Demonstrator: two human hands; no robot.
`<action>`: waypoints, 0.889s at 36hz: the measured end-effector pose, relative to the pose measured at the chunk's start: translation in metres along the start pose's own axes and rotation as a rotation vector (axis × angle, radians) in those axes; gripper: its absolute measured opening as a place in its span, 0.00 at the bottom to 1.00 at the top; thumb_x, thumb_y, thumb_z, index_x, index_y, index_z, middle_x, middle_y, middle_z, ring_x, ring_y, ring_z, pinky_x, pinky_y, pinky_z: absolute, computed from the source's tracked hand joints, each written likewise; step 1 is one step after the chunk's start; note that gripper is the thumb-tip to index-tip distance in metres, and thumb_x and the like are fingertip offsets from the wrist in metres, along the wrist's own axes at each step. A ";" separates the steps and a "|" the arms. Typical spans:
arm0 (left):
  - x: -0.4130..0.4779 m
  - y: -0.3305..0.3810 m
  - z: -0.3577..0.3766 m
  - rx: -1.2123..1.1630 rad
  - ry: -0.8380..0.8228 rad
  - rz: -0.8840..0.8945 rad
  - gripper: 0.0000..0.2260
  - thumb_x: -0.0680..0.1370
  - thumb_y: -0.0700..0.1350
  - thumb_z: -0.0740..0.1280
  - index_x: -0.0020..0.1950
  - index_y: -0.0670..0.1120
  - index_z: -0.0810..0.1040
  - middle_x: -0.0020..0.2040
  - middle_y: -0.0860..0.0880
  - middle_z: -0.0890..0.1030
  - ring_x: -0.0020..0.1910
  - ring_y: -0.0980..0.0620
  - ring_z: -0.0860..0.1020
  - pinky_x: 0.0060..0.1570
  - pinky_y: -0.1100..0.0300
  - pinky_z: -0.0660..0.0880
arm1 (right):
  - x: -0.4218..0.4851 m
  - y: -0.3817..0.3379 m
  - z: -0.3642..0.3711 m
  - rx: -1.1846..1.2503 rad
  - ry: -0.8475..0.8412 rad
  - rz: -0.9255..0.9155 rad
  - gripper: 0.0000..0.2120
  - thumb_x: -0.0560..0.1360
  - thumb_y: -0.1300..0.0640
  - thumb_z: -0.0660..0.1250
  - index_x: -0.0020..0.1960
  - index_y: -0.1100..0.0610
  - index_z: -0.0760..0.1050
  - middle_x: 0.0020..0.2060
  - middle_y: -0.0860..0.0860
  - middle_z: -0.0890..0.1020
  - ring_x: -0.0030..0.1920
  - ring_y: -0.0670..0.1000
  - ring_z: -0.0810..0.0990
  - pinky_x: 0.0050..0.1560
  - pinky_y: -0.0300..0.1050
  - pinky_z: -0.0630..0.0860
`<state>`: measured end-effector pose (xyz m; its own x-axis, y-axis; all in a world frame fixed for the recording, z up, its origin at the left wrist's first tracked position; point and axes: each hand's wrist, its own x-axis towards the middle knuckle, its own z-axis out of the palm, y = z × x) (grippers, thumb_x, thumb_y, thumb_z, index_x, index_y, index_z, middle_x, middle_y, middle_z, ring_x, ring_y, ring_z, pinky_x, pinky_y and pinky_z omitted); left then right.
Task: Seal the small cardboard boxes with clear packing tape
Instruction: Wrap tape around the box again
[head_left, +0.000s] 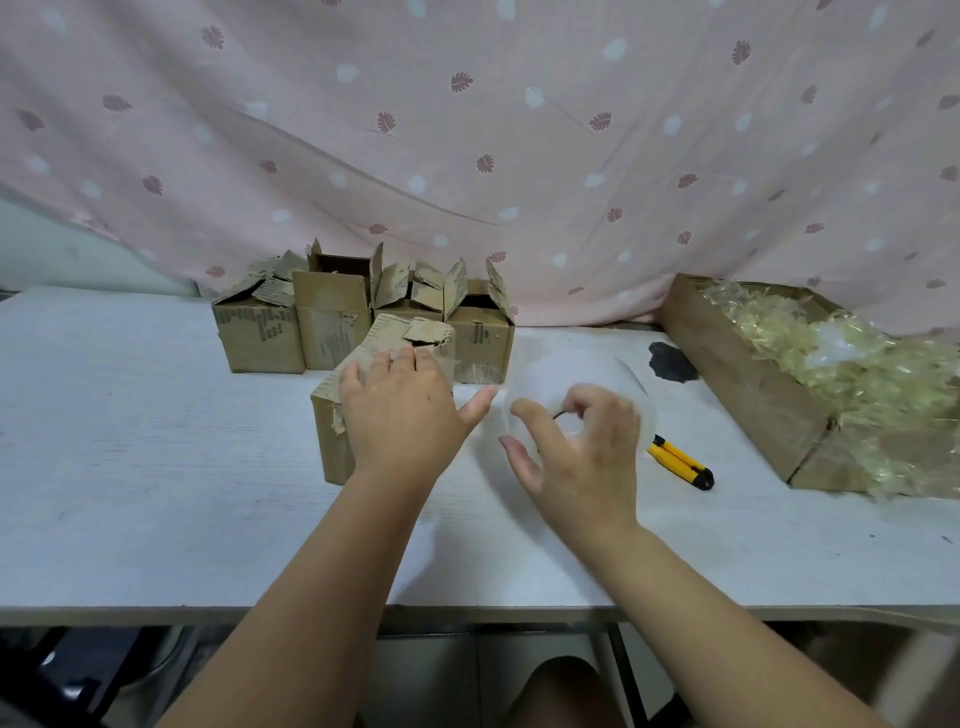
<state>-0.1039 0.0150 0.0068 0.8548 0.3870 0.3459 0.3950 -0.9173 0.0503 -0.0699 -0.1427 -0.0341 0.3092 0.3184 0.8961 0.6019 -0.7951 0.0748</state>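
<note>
Two bare forearms reach over the front edge of the bench (156, 441), and the work sits at their ends. The left hand (400, 410) lies flat on top of the nearest small box (337, 452). Its fingers (405, 358) are straight and spread, pressing the folded flaps down. Just beside it at three o'clock, the right hand (576, 452) has its fingers (587, 400) curled around the tape roll (571, 366). The roll shows only as a pale, see-through blur, so I cannot tell whether a strip is pulled free.

By my reading the job is barely begun. I see no fresh tape across the top of the held box, and a ragged flap at its far edge looks only partly down. At twelve o'clock from the hands, close against that box, a row of small boxes (332, 322) stands with its flaps up or half folded, none of them closed. All of those look still to be sealed, as does this one.

Further out at three o'clock a yellow utility knife (680, 462) lies on the bench, near the right hand. At two o'clock there is a dark stain (672, 362). Beyond it a long open carton (737, 374) holds a heap of crumpled clear scraps (831, 353). A pink leaf-print curtain (467, 130) hangs behind it all.
</note>
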 end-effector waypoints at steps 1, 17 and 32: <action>0.000 0.000 0.000 0.000 0.001 0.000 0.43 0.70 0.72 0.40 0.70 0.45 0.71 0.69 0.49 0.74 0.70 0.50 0.68 0.68 0.48 0.61 | -0.006 -0.001 0.001 0.053 -0.004 0.008 0.15 0.62 0.57 0.81 0.46 0.56 0.81 0.43 0.56 0.69 0.41 0.55 0.68 0.38 0.49 0.70; -0.001 0.000 0.002 -0.022 0.005 -0.004 0.37 0.73 0.69 0.48 0.73 0.45 0.67 0.72 0.49 0.71 0.73 0.49 0.64 0.71 0.46 0.59 | -0.013 -0.010 0.015 0.269 -0.433 0.524 0.27 0.68 0.35 0.72 0.49 0.54 0.64 0.33 0.41 0.68 0.39 0.49 0.70 0.40 0.45 0.67; 0.000 -0.003 0.004 -0.035 0.025 0.030 0.34 0.77 0.68 0.53 0.75 0.46 0.63 0.74 0.49 0.68 0.75 0.49 0.62 0.71 0.46 0.57 | -0.019 -0.014 0.017 0.424 -0.352 0.570 0.26 0.71 0.41 0.72 0.52 0.60 0.67 0.34 0.44 0.68 0.40 0.53 0.73 0.46 0.53 0.74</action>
<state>-0.1041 0.0178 0.0032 0.8572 0.3574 0.3709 0.3572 -0.9313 0.0718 -0.0714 -0.1289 -0.0596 0.8261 0.1224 0.5501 0.4884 -0.6424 -0.5905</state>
